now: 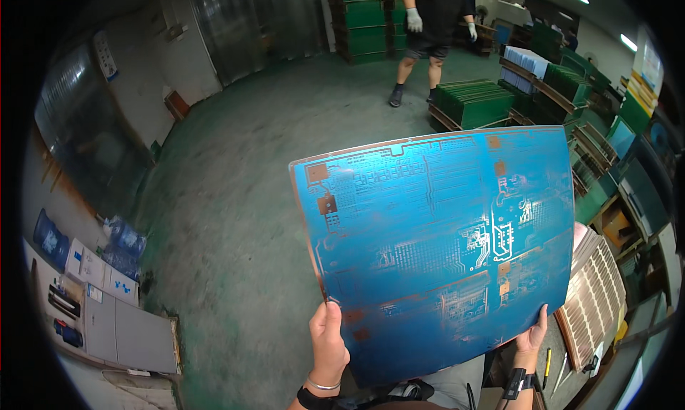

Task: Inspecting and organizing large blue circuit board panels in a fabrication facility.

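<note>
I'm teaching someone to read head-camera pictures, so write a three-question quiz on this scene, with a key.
1. True or false: the wearer's left hand and right hand both hold the blue circuit panel.

2. Which appears near the picture's left edge?
A) green stacks
B) large blue bottles
C) ceiling lights

3. Fill in: the person standing beyond the panel wears pale ____ on both hands.

Key: 1 true; 2 B; 3 gloves.

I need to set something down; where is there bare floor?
Bare floor shows between the held blue panel and the water jugs, running back toward the grey curtain. The right side is crowded with racked green boards and a striped panel.
</note>
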Motion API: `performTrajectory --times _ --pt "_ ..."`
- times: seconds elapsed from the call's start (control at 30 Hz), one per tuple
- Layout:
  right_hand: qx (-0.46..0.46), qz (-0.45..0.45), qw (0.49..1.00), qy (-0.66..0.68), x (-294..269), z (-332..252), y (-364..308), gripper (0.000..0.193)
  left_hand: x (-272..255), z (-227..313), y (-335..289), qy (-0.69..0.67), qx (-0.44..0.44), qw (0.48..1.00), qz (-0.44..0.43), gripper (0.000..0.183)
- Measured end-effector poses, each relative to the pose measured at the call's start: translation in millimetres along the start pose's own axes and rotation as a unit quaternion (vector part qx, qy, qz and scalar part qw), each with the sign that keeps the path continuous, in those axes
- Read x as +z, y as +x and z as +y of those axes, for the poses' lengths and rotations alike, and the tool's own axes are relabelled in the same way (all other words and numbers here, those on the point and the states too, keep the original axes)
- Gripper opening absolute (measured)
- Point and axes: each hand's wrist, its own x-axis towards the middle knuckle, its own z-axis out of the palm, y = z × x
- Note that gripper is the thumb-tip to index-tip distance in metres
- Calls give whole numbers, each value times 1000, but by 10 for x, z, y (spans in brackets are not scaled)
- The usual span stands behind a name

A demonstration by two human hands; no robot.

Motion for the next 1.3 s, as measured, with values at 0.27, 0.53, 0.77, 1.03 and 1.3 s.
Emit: performTrajectory --times 0.27,0.53,0.77,1.03,1.3 --pt "-3 -3 1000 12 -54 9 -13 41 -32 23 47 -11 3 1000 14 22" --pt "4 -42 998 -39 60 36 -99 41 -151 67 99 -40 8 999 2 21" --pt "1 -73 994 -86 194 52 -173 46 -160 79 156 -49 20 998 20 19" --pt "28 -60 994 -90 387 80 -222 50 -307 -21 231 -34 51 997 51 28" --pt "44 -66 992 -103 480 78 -288 51 -580 -161 307 -11 49 992 114 38"
